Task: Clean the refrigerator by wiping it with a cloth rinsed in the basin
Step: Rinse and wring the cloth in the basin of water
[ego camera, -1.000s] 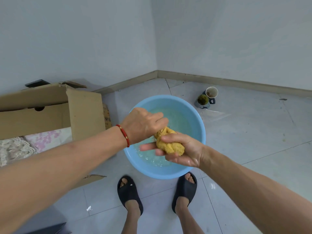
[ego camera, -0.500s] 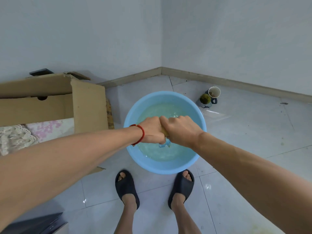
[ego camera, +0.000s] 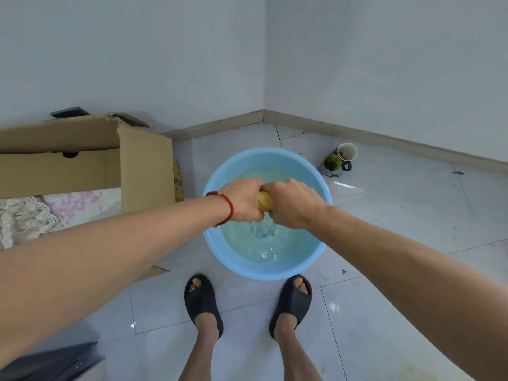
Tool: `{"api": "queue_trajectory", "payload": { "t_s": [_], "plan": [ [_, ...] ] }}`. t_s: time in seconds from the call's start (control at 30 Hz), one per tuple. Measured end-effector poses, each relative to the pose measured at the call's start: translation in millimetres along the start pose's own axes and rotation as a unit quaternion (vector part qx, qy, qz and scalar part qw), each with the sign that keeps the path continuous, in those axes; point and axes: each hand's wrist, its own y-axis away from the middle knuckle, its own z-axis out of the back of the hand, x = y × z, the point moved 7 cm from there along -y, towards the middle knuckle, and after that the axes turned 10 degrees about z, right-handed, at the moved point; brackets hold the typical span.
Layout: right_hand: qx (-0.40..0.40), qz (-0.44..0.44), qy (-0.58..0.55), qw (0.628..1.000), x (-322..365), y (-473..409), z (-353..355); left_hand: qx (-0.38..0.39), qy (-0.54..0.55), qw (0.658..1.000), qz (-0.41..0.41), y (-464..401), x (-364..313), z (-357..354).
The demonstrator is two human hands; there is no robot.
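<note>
Over a round, light blue plastic basin [ego camera: 220, 243] that sits on the pale tiled floor, a person holds a twisted yellow cloth [ego camera: 265, 201] between both hands. Only a short roll of the cloth shows, in the gap between the two fists; the rest is hidden inside them. It hangs above the water, not in it.

The left hand [ego camera: 243, 199], with a red cord bracelet [ego camera: 227, 209] at the wrist, has its fingers curled tight around one end of the cloth. The right hand [ego camera: 292, 204] is curled the same way around the other end. The knuckles of both face up and the fists nearly touch. No finger on either hand is straight or spread.

The step in hand looks like wringing: the cloth is rolled into a thick rope, and the water below is disturbed just under the hands, probably by drips. The refrigerator is nowhere in view, so the wiping itself cannot be judged. The next move likely calls for a last firm twist, with the hands turning in opposite directions, then shaking the cloth open and carrying it away from the basin without dripping on the floor.

Two feet in dark slide sandals [ego camera: 203, 303] stand just in front of the basin. An open brown cardboard box [ego camera: 132, 160] with patterned fabric inside stands to the left. Near the wall corner on the right sit two small cups [ego camera: 339, 160].
</note>
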Motion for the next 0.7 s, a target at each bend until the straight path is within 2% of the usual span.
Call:
{"api": "queue_trajectory", "payload": {
  "t_s": [0.07,0.1,0.17,0.23,0.27,0.37,0.43,0.53,0.6,0.7],
  "plan": [
    [0.057,-0.074,-0.179,0.979,-8.1,5.1,-7.2,-0.127,-0.024,0.989,-0.078,9.9,-4.8,13.0],
    [0.093,-0.103,-0.285,0.948,-9.9,11.0,-10.8,-0.184,-0.021,0.972,-0.147,18.6,-8.5,17.0],
    [0.182,-0.132,-0.460,0.859,-6.1,26.8,-13.8,-0.258,-0.046,0.919,-0.293,41.0,-17.6,19.7],
    [0.272,-0.113,-0.546,0.784,3.8,43.6,-15.8,-0.264,-0.071,0.886,-0.374,55.0,-24.9,14.6],
    [0.304,-0.100,-0.561,0.764,8.4,49.7,-17.8,-0.256,-0.081,0.880,-0.392,56.8,-27.7,11.5],
    [0.340,-0.072,-0.574,0.741,20.6,64.3,-23.0,-0.246,-0.124,0.869,-0.411,60.4,-37.6,6.8],
    [0.308,-0.076,-0.556,0.768,22.8,63.7,-21.0,-0.224,-0.172,0.881,-0.379,56.4,-42.9,12.5],
    [0.194,-0.083,-0.418,0.884,21.3,48.4,-5.7,-0.154,-0.256,0.920,-0.253,50.5,-42.0,22.4],
    [0.157,-0.063,-0.268,0.948,24.2,44.5,5.0,-0.138,-0.296,0.925,-0.196,53.9,-40.6,22.2],
    [0.119,-0.015,-0.095,0.988,29.3,49.5,16.1,-0.122,-0.285,0.940,-0.141,64.3,-41.9,15.6]
  ]
}}
